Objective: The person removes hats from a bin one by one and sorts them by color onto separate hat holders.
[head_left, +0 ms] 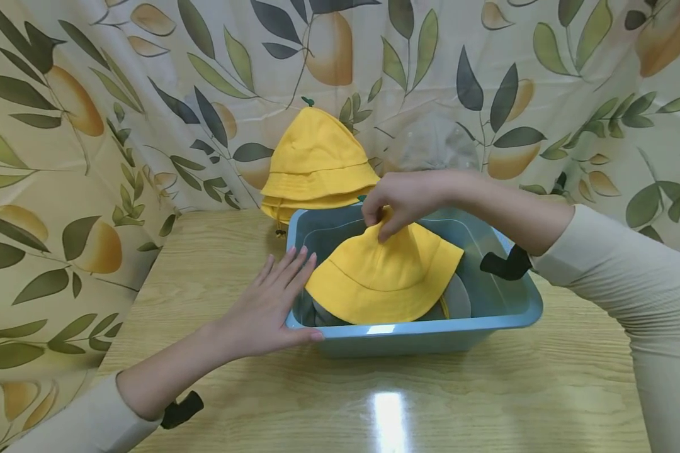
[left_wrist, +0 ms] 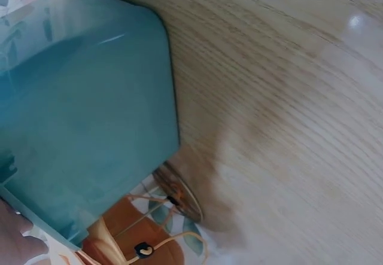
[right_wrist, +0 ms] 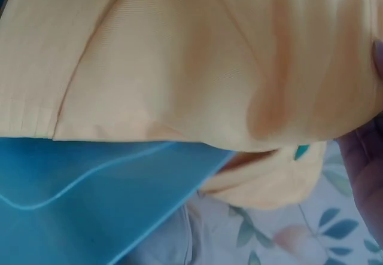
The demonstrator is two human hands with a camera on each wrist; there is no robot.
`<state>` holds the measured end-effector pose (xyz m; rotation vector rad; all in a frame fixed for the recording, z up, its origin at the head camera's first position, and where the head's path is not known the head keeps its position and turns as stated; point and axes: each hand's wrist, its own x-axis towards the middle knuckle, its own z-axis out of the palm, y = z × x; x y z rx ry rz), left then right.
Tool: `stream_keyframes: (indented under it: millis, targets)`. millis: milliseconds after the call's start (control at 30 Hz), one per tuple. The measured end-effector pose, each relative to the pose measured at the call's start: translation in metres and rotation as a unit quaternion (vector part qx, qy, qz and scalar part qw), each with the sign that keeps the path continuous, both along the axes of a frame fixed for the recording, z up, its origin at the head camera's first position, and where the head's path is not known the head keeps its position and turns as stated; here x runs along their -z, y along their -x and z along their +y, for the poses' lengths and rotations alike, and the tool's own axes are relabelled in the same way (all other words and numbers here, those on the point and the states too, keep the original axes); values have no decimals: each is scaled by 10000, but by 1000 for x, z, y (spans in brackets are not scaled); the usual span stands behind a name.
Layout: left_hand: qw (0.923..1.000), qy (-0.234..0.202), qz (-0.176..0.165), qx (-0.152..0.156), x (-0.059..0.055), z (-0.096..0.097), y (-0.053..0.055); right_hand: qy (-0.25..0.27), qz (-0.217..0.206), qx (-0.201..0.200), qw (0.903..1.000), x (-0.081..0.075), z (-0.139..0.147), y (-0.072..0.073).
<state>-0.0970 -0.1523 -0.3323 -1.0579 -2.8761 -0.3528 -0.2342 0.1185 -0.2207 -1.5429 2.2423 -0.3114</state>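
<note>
A plain yellow bucket hat (head_left: 382, 277), its brim stitched round, sits in the blue tub's (head_left: 396, 345) mouth, crown pinched by the right hand (head_left: 408, 198). Grey items (head_left: 459, 299) lie beneath (yellow cloth hides them from the right wrist view). The left hand (head_left: 274, 305), thumb spread from straight fingers, touches the rim.

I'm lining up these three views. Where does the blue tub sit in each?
Head: the blue tub is right of centre, partly covered by the yellow hat.
Left wrist: the blue tub fills most of the left half.
Right wrist: the blue tub is lower left, below the yellow hat.
Shared landmark: the leaf-patterned cloth.
</note>
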Motion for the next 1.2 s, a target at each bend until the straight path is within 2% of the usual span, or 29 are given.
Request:
stream_keyframes:
  millis: [133, 200, 333, 433, 533, 633, 767, 1033, 1200]
  targets:
    - [10000, 63, -34, 37, -4, -1, 0, 216, 160, 74, 9996, -8, 13, 1]
    - [9999, 67, 4, 109, -6, -1, 1, 445, 93, 144, 9989, -12, 21, 1]
    - [9997, -72, 169, 190, -14, -3, 5, 959, -418, 386, 9938, -18, 33, 1]
    - [9968, -437, 593, 318, -21, -3, 13, 1365, -755, 521, 9864, -20, 40, 1]
    - [9854, -1013, 1216, 632, -28, 0, 22, 1794, -883, 560, 9782, -18, 43, 2]
    - [9673, -1437, 1818, 1030, -34, 5, 31, 2206, -951, 575, 9690, -14, 43, 3]
    - [9547, -1407, 2268, 1316, -38, 13, 39, 2628, -1239, 638, 9547, -13, 43, 4]
    - [9493, -1344, 2408, 1508, -46, 26, 45, 3035, -1600, 755, 9363, -9, 42, 10]
    - [9374, -1346, 2662, 1798, -46, 33, 48, 3090, -1838, 755, 9301, -8, 45, 12]
